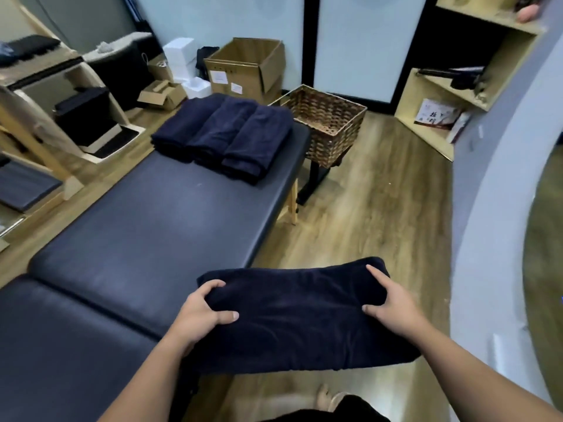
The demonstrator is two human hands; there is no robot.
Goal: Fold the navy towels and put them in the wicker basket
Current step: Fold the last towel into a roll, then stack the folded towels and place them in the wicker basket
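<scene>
In the lower middle of the frame a person holds a folded navy terry towel (pixel 292 318) in the air, partly over the near right edge of a long black padded massage table (pixel 146 239) and partly over the wood-plank floor (pixel 371 214). The left hand (pixel 202 312) grips the towel's left end, fingers curled over the far fold and thumb pressed on top; the right hand (pixel 393 306) grips the right end the same way, thumb lying on the cloth and fingers wrapped round its edge. The towel sags a little between them and looks to be folded into a thick oblong, so the folding of this piece seems finished and the carrying step is in hand. At the far end of the table, in the upper middle of the frame, three more folded navy towels (pixel 225 135) lie side by side, touching one another. Just beyond the table's far right corner stands the brown woven wicker basket (pixel 332 129), square and open-topped, with no towel visible in it; it appears raised off the floor on a dark stand, though this is hard to make out. The next move, as I judge it, calls for walking the held towel forward along the table's right side, keeping both ends level so the folds do not slip open, then lowering it flat into the basket. The three stacked towels would have to follow.
</scene>
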